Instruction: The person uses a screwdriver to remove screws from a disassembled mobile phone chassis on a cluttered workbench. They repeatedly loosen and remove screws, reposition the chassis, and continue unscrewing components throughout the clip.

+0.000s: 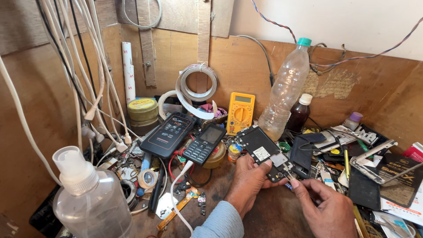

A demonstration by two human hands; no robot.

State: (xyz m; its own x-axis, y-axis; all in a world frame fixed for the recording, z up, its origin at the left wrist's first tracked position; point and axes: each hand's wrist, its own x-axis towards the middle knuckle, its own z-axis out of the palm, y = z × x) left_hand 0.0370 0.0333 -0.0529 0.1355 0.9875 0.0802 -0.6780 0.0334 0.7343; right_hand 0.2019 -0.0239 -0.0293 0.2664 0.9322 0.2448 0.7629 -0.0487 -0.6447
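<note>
Left hand gripping phone board, right hand pinching thin tool at its lower edge. Could slip, scratch board, knock brown bottle nearby.

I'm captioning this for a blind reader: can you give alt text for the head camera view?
Two bare hands work on an opened black phone circuit assembly over a cluttered wooden bench: the left hand holds it while the right hand probes its lower edge. A yellow multimeter and clear plastic bottle stand behind.
</note>
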